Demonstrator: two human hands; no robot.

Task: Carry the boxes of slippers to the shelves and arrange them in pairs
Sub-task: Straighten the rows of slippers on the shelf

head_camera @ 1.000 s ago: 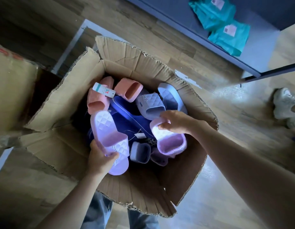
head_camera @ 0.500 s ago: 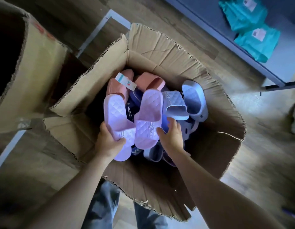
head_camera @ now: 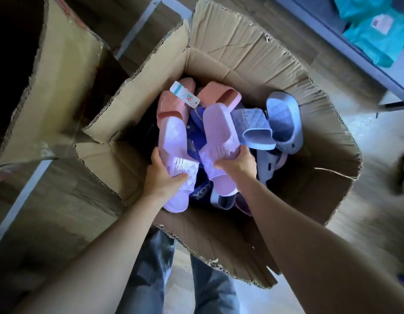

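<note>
Both hands reached into the open cardboard box [head_camera: 241,60], each holding one lilac slipper of a quilted pair above the jumble inside. The left hand [head_camera: 163,177] gripped the left lilac slipper [head_camera: 173,137] at its strap: the thumb lay across the top of the strap near the embossed logo, the other fingers curled round the slipper's outer edge, and the toe end stuck out below the hand toward the box's near wall. The right hand [head_camera: 238,165] held the right lilac slipper [head_camera: 218,125] the same way, thumb pressed on the quilted strap and fingers wrapped over its far side. The two slippers lay side by side, heels pointing away and slightly apart. Beyond their heels sat two pink slippers [head_camera: 171,103], a paper tag [head_camera: 185,97] resting on them. Just right of the right hand lay blue-grey slippers [head_camera: 283,118], with darker ones underneath. A second cardboard box [head_camera: 60,75] stood to the left, touching the first. Teal packages [head_camera: 377,39] lay on a grey shelf [head_camera: 355,56] at the upper right.
</note>
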